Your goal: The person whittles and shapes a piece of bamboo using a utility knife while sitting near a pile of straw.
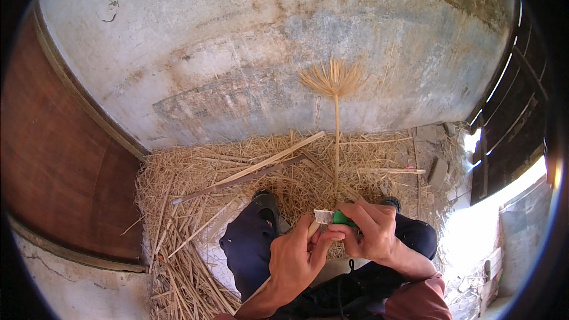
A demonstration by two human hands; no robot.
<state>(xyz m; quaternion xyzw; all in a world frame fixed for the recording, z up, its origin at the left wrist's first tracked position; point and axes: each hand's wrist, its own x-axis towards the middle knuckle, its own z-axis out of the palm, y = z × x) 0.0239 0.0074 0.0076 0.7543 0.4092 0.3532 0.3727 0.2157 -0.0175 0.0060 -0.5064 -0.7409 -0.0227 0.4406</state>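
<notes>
My left hand [294, 256] grips the lower end of a thin straw stalk [336, 142] that rises upright and fans out into a golden tuft [333, 78] against the wall. My right hand [370, 231] holds a small knife with a green handle [342, 218]; its short metal blade [323, 216] lies against the stalk's lower end, just above my left thumb. Both hands meet over my knees, which are in dark blue trousers [249, 243].
Loose straw [195, 213] and several long split canes [255, 169] cover the floor ahead. A stained plaster wall [267, 53] stands behind, a brown wooden door [53, 160] at the left, a dark slatted shutter [510, 124] and bright daylight at the right.
</notes>
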